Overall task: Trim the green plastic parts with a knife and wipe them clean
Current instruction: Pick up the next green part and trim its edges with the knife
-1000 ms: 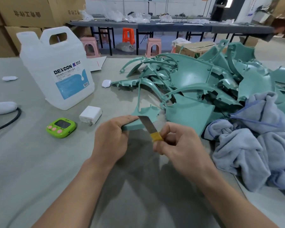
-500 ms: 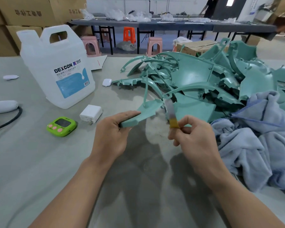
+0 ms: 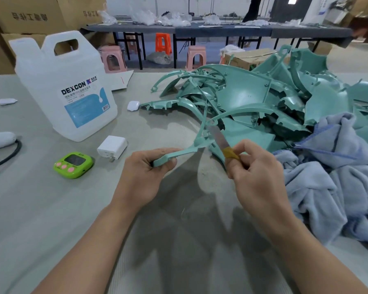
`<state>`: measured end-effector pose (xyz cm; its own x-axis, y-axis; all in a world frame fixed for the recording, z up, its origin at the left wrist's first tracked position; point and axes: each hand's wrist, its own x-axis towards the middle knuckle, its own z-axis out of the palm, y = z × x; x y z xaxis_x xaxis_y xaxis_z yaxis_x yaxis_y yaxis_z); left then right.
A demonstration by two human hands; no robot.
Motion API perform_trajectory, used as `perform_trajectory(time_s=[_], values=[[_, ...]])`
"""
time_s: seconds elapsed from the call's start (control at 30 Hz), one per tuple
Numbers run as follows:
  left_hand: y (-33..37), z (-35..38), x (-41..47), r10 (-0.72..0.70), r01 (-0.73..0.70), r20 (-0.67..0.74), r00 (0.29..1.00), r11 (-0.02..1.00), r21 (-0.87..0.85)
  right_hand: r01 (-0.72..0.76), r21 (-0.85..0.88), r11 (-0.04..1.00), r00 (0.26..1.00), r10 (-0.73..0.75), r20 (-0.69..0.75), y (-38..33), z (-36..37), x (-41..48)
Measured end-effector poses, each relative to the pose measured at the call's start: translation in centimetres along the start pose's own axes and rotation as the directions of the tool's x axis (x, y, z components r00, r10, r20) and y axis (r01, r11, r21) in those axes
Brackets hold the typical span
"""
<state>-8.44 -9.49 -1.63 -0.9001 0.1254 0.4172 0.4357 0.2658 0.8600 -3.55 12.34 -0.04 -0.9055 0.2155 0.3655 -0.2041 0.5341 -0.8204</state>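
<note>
My left hand (image 3: pixel 145 175) grips one end of a thin, curved green plastic part (image 3: pixel 197 143), held above the table. My right hand (image 3: pixel 255 172) pinches a small knife (image 3: pixel 220 141) at its yellow-taped handle. The bare steel blade points up and left, its edge against the part's narrow rib. A big pile of green plastic parts (image 3: pixel 253 98) lies behind the hands at the back right. A crumpled blue-grey cloth (image 3: pixel 331 177) lies at the right, next to my right hand.
A white DEXCON jug (image 3: pixel 66 88) stands at the back left. A white charger (image 3: pixel 112 146), a green timer (image 3: pixel 73 165) and a white earbud case (image 3: pixel 133 105) lie near it. A black cable (image 3: pixel 8 157) runs off the left edge. Fine shavings lie under the part.
The left hand turned the green part so its flat end now faces edge-on. The right hand carried the knife right and up along the part to the narrow rib.
</note>
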Motion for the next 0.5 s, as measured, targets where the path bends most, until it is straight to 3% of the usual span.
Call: perform_trajectory(time_s=[0.07, 0.13, 0.2, 0.33, 0.43, 0.5], values=[[0.0, 0.0, 0.0, -0.012, 0.012, -0.012, 1.0, 1.0, 0.005, 0.034, 0.108, 0.994, 0.999, -0.037, 0.026, -0.1, -0.2, -0.2], [0.1, -0.1, 0.0, -0.012, 0.012, -0.018, 1.0, 1.0, 0.004, 0.067, 0.161, 0.985, 0.986, -0.09, 0.139, -0.7, 0.1, -0.6], [0.1, -0.2, -0.1, -0.005, 0.005, -0.02, 1.0, 1.0, 0.001, 0.066, 0.1, 0.993, 0.983, -0.081, 0.163, -0.6, 0.6, -0.6], [0.3, -0.1, -0.1, -0.021, 0.021, -0.028, 0.999, 1.0, -0.003, 0.018, -0.005, 1.0, 0.999, -0.018, -0.037, 0.2, -0.2, 0.4], [0.2, -0.1, -0.1, -0.036, 0.036, -0.041, 0.998, 0.999, 0.005, 0.096, 0.028, 0.995, 0.988, -0.098, 0.117, -0.4, 0.0, -0.2], [-0.1, -0.2, -0.1, -0.055, 0.054, -0.055, 0.997, 0.998, -0.022, 0.08, -0.076, 0.994, 0.992, -0.072, 0.107, -0.1, 0.5, -0.1]])
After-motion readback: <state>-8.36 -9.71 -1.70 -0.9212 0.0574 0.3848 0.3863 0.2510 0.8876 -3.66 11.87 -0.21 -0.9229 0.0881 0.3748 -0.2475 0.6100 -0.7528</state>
